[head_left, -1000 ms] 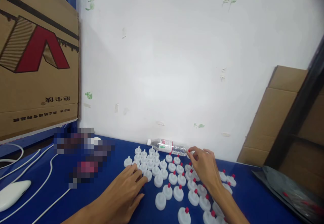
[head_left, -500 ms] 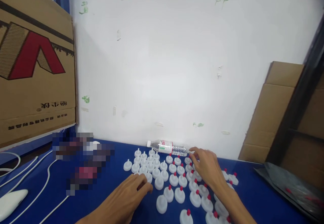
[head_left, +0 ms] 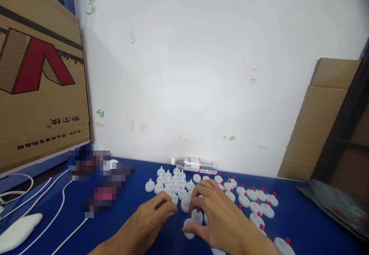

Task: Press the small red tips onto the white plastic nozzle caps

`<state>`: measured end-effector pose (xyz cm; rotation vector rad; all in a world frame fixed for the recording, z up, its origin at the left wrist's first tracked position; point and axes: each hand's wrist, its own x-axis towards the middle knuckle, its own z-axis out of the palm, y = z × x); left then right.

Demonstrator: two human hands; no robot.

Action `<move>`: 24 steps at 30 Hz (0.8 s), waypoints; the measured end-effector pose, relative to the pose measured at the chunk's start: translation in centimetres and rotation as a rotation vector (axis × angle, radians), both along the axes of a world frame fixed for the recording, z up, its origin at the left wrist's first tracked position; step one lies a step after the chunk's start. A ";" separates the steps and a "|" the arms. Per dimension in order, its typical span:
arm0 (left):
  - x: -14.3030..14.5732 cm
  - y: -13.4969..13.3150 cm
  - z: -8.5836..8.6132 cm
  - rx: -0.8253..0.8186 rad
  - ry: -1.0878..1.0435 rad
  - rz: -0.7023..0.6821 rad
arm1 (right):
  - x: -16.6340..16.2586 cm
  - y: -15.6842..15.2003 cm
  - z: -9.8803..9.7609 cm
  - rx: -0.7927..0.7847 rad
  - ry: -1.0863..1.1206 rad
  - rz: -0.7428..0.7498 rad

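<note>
My left hand hovers at the front edge of the cluster of lids, its fingers curled closed. A bit of red shows inside its fingers, seemingly a small red cap. My right hand reaches over the middle of the lids with thumb and fingers spread. Its thumb overlaps a white round lid without a visible red tip. Beside that stands a lid with a red tip, partly under the right fingers. Several plain white nozzle lids stand grouped behind my left hand. Several red-tipped lids spread out to the right.
A clear plastic bottle lies on its side against the white wall. Cables and a white device are at left, below a large cardboard box. A grey plastic bag lies right, near folded cardboard.
My right hand has moved left and nearer, from beside the bottle's base to above the middle lids, and its fingers have spread. My left hand stays nearly in place. The view has shifted slightly.
</note>
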<state>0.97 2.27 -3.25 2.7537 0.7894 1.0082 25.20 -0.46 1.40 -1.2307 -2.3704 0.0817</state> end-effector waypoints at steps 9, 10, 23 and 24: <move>0.2 0.0 0.1 0.045 -0.200 -0.041 | -0.6 0.8 -0.9 0.032 0.098 0.001; 0.2 -0.1 0.2 0.062 -0.209 -0.035 | -0.7 0.7 -0.9 0.028 0.085 -0.005; 0.5 -0.2 0.4 0.120 -0.268 -0.076 | -2.4 0.2 -1.0 0.171 -0.059 0.092; 0.5 -0.3 0.5 0.106 -0.267 -0.082 | -2.4 0.2 -0.9 0.179 -0.064 0.091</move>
